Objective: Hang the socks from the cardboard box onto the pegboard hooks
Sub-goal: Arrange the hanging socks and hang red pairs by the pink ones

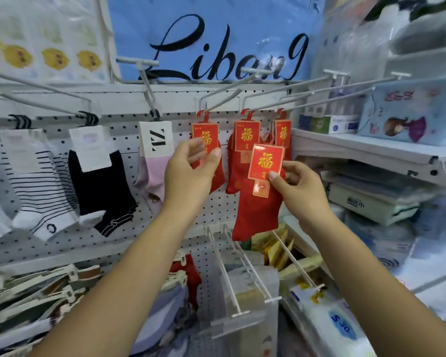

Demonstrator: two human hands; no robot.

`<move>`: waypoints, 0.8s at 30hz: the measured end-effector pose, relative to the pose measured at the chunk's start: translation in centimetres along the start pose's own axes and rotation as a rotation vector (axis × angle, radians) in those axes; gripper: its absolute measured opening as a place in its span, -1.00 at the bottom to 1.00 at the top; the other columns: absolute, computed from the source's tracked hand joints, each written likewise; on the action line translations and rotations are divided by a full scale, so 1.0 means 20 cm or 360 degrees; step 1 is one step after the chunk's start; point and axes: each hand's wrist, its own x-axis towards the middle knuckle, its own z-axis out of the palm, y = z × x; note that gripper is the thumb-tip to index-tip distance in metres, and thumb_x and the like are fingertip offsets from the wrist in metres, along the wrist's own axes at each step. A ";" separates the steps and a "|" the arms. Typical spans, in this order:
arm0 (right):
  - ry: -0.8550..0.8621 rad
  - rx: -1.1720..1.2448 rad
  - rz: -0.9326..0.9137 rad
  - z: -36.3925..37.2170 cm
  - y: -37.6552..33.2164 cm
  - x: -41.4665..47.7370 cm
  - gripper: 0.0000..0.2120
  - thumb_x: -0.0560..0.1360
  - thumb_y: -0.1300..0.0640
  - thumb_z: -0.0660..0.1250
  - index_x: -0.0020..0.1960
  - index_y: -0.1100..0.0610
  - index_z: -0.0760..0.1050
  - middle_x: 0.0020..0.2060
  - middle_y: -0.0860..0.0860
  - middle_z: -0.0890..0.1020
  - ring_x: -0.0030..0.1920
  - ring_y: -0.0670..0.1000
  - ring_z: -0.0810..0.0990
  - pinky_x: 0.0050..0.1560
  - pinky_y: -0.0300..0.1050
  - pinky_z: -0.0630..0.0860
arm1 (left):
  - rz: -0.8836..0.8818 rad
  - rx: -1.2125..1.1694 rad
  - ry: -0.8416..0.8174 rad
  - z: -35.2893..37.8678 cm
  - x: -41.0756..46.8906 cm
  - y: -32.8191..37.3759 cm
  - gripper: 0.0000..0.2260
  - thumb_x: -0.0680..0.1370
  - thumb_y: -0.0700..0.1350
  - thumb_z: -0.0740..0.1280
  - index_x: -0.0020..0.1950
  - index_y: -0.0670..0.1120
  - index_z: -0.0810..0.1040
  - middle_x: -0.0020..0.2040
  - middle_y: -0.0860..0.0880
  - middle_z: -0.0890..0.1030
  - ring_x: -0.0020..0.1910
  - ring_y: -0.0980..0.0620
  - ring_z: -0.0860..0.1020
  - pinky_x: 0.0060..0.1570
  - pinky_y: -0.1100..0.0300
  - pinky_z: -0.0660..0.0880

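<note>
Socks on the pegboard [62,243]: how many are hanging, going left to right?

— Six lots are hanging there: one striped bunch [36,191], one black bunch [101,191], one pink bunch [153,176], then three red pairs in a row: the left red pair [218,176], the middle red pair [236,173] and the right red pair [283,132]. A seventh, the loose red pair [258,215], is hanging from a hand, not from a hook.

— What are the two hands doing?

— The left hand [188,173] is pinching the card of the left red pair between thumb and fingers. The right hand [299,186] is pinching the lower edge of the loose red pair's card and holding it up in front of the gap between the middle and right red pairs, with the sock dangling below.

— Where is room showing?

— Long hooks [229,92] are jutting out above the red pairs, their rods running bare in front of the hangers. Bare pegboard is showing under the striped and black bunches. Three bare hooks [248,262] are sticking out just below the loose red pair. On the right, a shelf [358,153] is crowding in, its edge sitting just beside the right red pair.
</note>
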 end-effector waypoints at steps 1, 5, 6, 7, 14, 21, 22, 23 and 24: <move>0.0014 -0.0020 -0.0025 -0.02 -0.01 0.04 -0.76 0.56 0.15 0.40 0.21 0.11 0.52 -0.05 0.01 0.71 -0.03 -0.02 0.71 0.00 -0.09 0.66 | 0.0087 0.0033 -0.0003 0.03 0.04 0.02 -0.59 0.58 0.00 0.43 0.41 0.02 0.47 0.33 0.12 0.55 0.20 0.30 0.51 0.22 0.34 0.46; 0.0013 -0.0091 -0.0124 -0.03 -0.05 0.20 -0.74 0.56 0.13 0.40 0.23 0.04 0.49 -0.05 -0.07 0.67 -0.08 -0.12 0.69 -0.08 -0.17 0.65 | 0.0313 0.0296 0.0027 0.14 0.18 0.07 -0.51 0.58 0.04 0.42 0.47 0.03 0.39 0.45 0.08 0.45 0.37 0.17 0.39 0.33 0.26 0.32; 0.0006 -0.0112 -0.0130 -0.02 -0.05 0.25 -0.76 0.56 0.13 0.41 0.21 0.00 0.49 -0.03 -0.04 0.68 -0.07 -0.09 0.69 -0.04 -0.10 0.67 | 0.0330 0.0313 0.0059 0.15 0.20 0.08 -0.51 0.57 0.03 0.43 0.46 0.00 0.40 0.43 0.06 0.46 0.38 0.15 0.40 0.37 0.23 0.33; -0.0006 -0.0127 -0.0118 -0.01 -0.05 0.29 -0.76 0.56 0.12 0.41 0.20 -0.01 0.49 0.00 0.00 0.68 -0.04 -0.04 0.69 0.00 -0.01 0.67 | 0.0345 0.0321 0.0083 0.16 0.22 0.08 -0.53 0.58 0.02 0.43 0.45 -0.01 0.40 0.42 0.05 0.46 0.38 0.13 0.41 0.38 0.22 0.34; -0.0095 -0.0172 -0.0196 0.08 -0.01 0.46 -0.78 0.50 0.06 0.44 0.10 -0.11 0.49 0.03 0.06 0.67 0.04 0.09 0.67 0.10 0.19 0.62 | 0.0465 0.0434 0.0069 0.14 0.29 0.02 -0.65 0.58 0.02 0.42 0.34 0.07 0.47 0.32 0.11 0.55 0.34 0.12 0.48 0.34 0.16 0.40; -0.0149 -0.0232 -0.0223 0.12 0.07 0.51 -0.76 0.55 0.13 0.41 0.20 0.07 0.51 -0.04 -0.07 0.61 -0.11 -0.18 0.56 -0.16 -0.29 0.50 | 0.0497 0.0451 0.0021 0.13 0.30 -0.02 -0.54 0.52 -0.04 0.50 0.35 0.09 0.42 0.35 0.16 0.50 0.36 0.21 0.45 0.20 0.46 0.27; -0.0154 -0.0254 -0.0223 0.12 0.07 0.52 -0.75 0.55 0.13 0.41 0.22 0.09 0.51 -0.05 -0.07 0.61 -0.13 -0.20 0.55 -0.19 -0.31 0.47 | 0.0497 0.0457 0.0022 0.13 0.30 -0.02 -0.54 0.52 -0.04 0.51 0.35 0.09 0.42 0.36 0.16 0.50 0.36 0.21 0.45 0.20 0.45 0.27; -0.0156 -0.0280 -0.0225 0.11 0.07 0.53 -0.74 0.56 0.14 0.41 0.23 0.09 0.50 -0.08 -0.09 0.60 -0.14 -0.21 0.54 -0.20 -0.32 0.46 | 0.0498 0.0466 0.0022 0.13 0.30 -0.02 -0.54 0.52 -0.05 0.51 0.35 0.09 0.41 0.36 0.16 0.50 0.36 0.21 0.45 0.19 0.45 0.27; -0.0155 -0.0307 -0.0235 0.11 0.07 0.54 -0.74 0.56 0.14 0.40 0.23 0.10 0.49 -0.10 -0.11 0.58 -0.15 -0.21 0.53 -0.20 -0.32 0.45 | 0.0499 0.0477 0.0018 0.13 0.30 -0.02 -0.55 0.52 -0.05 0.51 0.34 0.10 0.41 0.35 0.16 0.50 0.35 0.20 0.46 0.19 0.45 0.28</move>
